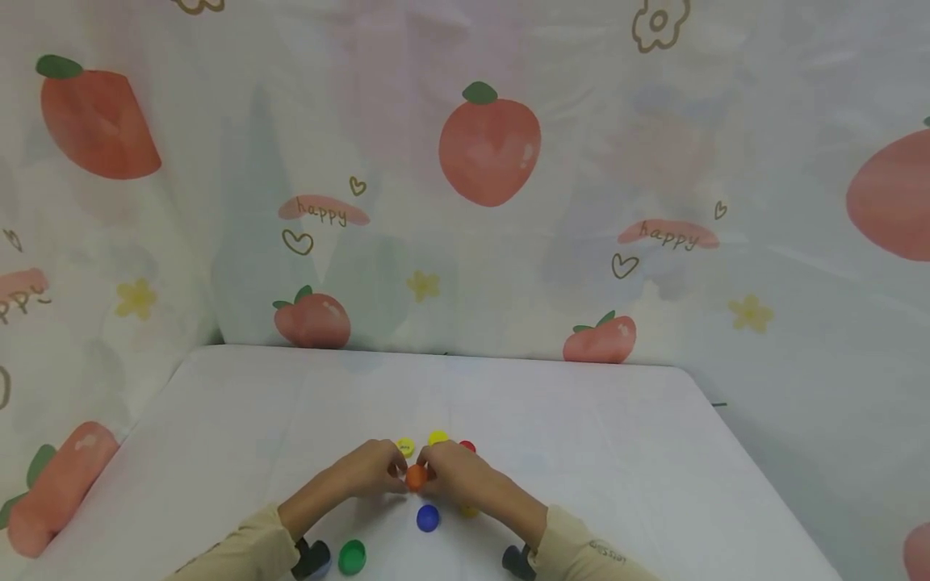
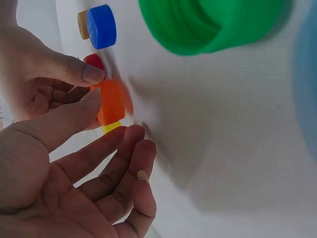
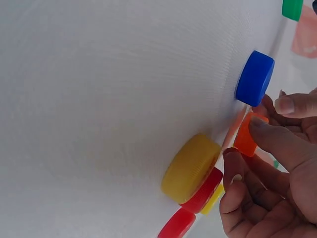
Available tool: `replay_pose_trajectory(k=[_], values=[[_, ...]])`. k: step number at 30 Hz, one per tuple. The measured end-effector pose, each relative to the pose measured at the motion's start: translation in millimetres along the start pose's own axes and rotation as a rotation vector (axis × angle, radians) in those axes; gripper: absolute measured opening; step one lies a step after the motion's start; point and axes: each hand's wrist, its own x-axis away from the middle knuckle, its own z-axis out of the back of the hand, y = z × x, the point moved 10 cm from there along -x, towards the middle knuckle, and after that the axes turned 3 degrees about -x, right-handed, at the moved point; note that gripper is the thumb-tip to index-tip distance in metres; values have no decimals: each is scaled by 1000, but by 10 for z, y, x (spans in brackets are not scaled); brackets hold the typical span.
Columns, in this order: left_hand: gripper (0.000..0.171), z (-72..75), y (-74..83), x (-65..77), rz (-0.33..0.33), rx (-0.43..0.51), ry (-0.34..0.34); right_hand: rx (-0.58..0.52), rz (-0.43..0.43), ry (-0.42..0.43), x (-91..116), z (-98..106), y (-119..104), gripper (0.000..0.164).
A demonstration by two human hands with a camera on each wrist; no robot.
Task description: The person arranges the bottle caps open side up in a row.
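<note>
An orange bottle cap (image 1: 416, 478) is between the two hands, close over the white table. My left hand (image 1: 374, 468) comes from the left and pinches its edge, thumb (image 2: 91, 99) on one side and curled fingers below. From the right, my right hand (image 1: 458, 472) grips the same cap with thumb (image 3: 262, 129) and forefinger. Just nearer than the hands lies a blue cap (image 1: 428, 518). A yellow cap (image 3: 190, 168) beside the right hand is partly hidden by it in the head view.
Beyond the hands lie two yellow caps, one printed (image 1: 405, 447) and one plain (image 1: 438, 437), and a red cap (image 1: 468, 445). A larger green cap (image 1: 352, 557), hollow side up, is near the left forearm. A fruit-print curtain (image 1: 501, 282) hangs behind the table (image 1: 581, 420).
</note>
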Motion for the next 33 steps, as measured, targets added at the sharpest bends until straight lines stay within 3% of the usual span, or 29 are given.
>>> replay_pose_trajectory(k=[3, 10, 22, 28, 33], values=[[25, 20, -6, 18, -16, 19, 8, 1, -2, 19, 10, 37, 2, 24], [37, 107, 58, 92, -111, 130, 57, 9, 78, 110, 12, 151, -120, 25], [27, 266, 9, 149, -147, 313, 168, -198, 82, 188, 59, 311, -173, 30], [31, 364, 125, 232, -215, 389, 220, -342, 67, 268, 158, 478, -127, 24], [25, 423, 231, 298, -253, 380, 236, -386, 99, 312, 261, 549, -132, 16]])
